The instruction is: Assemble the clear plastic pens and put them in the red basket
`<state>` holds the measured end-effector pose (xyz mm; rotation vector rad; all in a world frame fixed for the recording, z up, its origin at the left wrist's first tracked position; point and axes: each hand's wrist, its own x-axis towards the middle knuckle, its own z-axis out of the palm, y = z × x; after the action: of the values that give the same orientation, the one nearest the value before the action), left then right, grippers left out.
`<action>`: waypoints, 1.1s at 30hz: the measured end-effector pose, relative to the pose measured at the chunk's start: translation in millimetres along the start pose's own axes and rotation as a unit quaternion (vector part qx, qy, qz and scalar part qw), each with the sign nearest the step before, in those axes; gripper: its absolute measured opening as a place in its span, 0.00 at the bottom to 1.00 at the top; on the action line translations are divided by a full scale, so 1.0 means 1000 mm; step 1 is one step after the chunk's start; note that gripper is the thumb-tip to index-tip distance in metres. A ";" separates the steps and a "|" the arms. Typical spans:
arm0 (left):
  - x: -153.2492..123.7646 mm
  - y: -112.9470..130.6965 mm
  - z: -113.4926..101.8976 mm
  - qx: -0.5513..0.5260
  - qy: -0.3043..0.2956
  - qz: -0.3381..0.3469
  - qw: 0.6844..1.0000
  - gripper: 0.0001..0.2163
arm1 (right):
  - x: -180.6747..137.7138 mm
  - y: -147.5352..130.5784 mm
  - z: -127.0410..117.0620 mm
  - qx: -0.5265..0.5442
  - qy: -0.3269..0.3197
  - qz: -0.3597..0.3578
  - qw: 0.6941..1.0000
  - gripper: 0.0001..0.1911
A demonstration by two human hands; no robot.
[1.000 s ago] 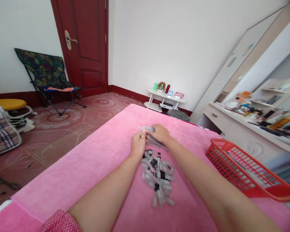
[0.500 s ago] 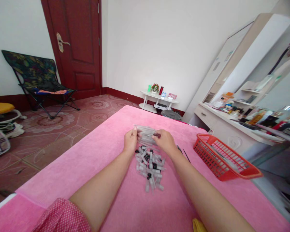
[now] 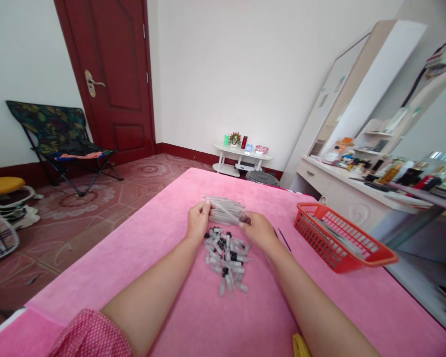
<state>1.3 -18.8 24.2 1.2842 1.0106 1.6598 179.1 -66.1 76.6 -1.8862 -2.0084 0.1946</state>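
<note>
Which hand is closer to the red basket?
Right. The right hand is just left of the red basket, apart from it; the left hand is farther left, across the bundle of clear tubes.

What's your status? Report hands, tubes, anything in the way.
Hands: left hand and right hand grip the bundle of clear tubes, one at each end. A loose pile of short pieces between the wrists. Nothing blocking; red basket apart, right.

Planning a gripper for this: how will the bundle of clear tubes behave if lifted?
Probably light: the bundle of clear tubes looks thin plastic. Loose and round, so likely to slip apart and roll; left hand and right hand pinch its two ends.
</note>
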 end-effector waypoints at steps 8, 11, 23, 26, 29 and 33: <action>-0.011 0.015 0.014 -0.047 -0.154 -0.036 0.986 0.14 | 0.001 -0.007 0.008 0.148 0.076 -0.093 0.982 0.08; -0.011 0.014 0.017 -0.108 -0.152 -0.098 0.978 0.16 | 0.002 -0.006 -0.001 0.120 0.072 -0.099 0.985 0.09; -0.001 0.003 0.007 -0.231 -0.049 -0.179 0.955 0.14 | -0.014 0.018 -0.047 -0.221 -0.120 0.098 0.963 0.12; -0.002 0.003 0.008 -0.231 -0.053 -0.182 0.954 0.13 | -0.012 0.016 -0.035 -0.242 -0.115 0.103 0.958 0.14; -0.002 0.004 0.008 -0.235 -0.047 -0.190 0.952 0.13 | -0.009 0.020 -0.028 -0.240 -0.128 0.104 0.957 0.15; -0.002 0.008 0.008 -0.249 -0.036 -0.203 0.946 0.11 | -0.008 0.028 -0.027 -0.210 -0.134 0.104 0.963 0.11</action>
<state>8.3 -23.0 32.3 0.7344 0.6885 1.4105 215.3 -75.9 90.6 -2.4566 -2.1513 0.0863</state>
